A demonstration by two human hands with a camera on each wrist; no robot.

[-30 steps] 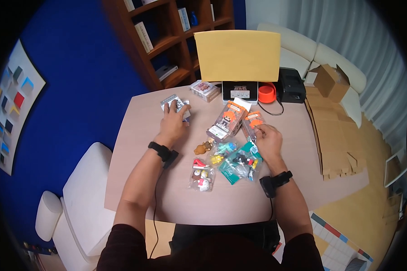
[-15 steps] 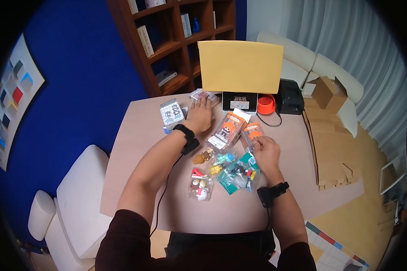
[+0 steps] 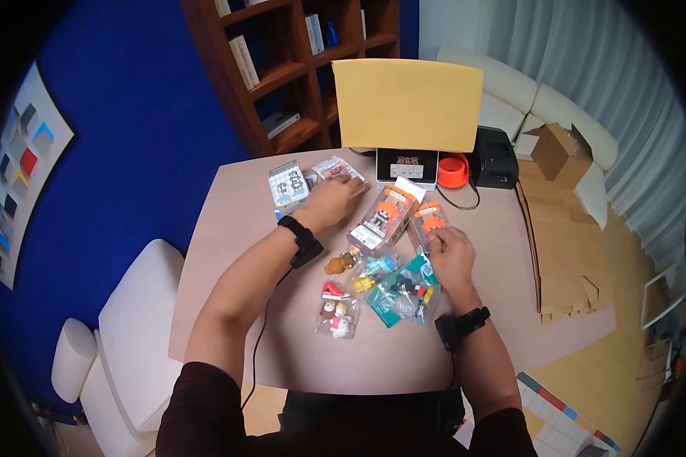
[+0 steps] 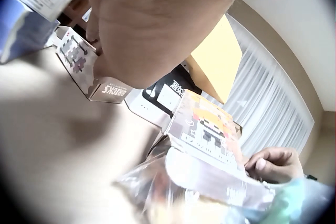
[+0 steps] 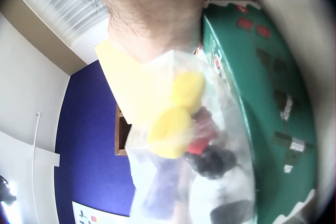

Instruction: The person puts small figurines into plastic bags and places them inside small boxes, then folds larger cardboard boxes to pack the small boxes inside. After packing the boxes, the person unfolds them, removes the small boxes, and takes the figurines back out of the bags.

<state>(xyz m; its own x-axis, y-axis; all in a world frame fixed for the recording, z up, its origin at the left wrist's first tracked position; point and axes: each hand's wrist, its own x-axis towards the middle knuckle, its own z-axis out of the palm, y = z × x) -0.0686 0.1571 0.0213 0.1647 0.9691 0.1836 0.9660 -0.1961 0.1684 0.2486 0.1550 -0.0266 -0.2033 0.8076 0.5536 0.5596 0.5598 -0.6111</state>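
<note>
My left hand (image 3: 334, 202) is at a small patterned box (image 3: 338, 168) at the back of the table. In the left wrist view its thumb and fingers lie around the end of this brick box (image 4: 79, 64), partly hiding it. My right hand (image 3: 453, 257), fingers curled, pinches the lower edge of a small orange-topped figure box (image 3: 430, 218). A larger orange-printed box (image 3: 386, 217) leans beside that one. Close to my right wrist lies a green packet (image 5: 278, 113) with a clear bag of yellow, red and black toy parts (image 5: 173, 129).
A white-and-grey box (image 3: 288, 185) stands left of my left hand. Bagged figures (image 3: 337, 311) and a brown bear figure (image 3: 338, 264) lie in front. Farther back are a screen covered by a yellow sheet (image 3: 408, 105), a red round container (image 3: 453, 172) and a black device (image 3: 497, 158). Flattened cardboard (image 3: 564, 251) lies at right.
My left hand moved right from the white-and-grey box to the patterned box, then its fingers curled toward that box's near side. My right hand has stayed at the orange-topped box.
</note>
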